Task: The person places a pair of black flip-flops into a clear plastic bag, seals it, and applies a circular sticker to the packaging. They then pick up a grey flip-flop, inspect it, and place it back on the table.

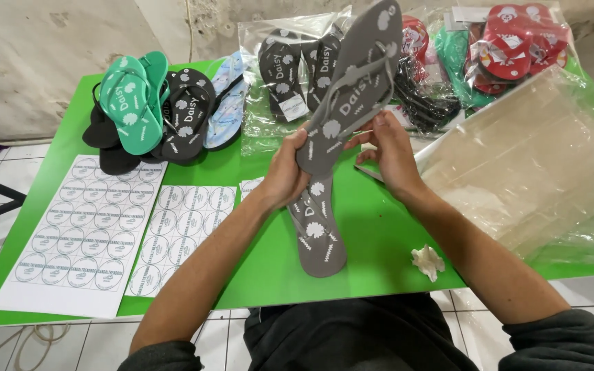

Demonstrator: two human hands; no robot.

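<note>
Grey flip-flop, raised (352, 89): your left hand (284, 175) clamps its heel, fingers wrapped; your right hand (390, 148) pinches the edge, sole tilted toward you for inspection. Its mate (319, 230) lies below it on the green desk (379, 240). Sticker sheets (84, 230) lie left of it.

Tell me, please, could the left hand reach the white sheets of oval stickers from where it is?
Probably yes: the white sheets of oval stickers lie uncovered beside the left hand, though it now grips a grey flip-flop.

grey white-flowered flip-flop (352, 96), green table (379, 233)
</note>
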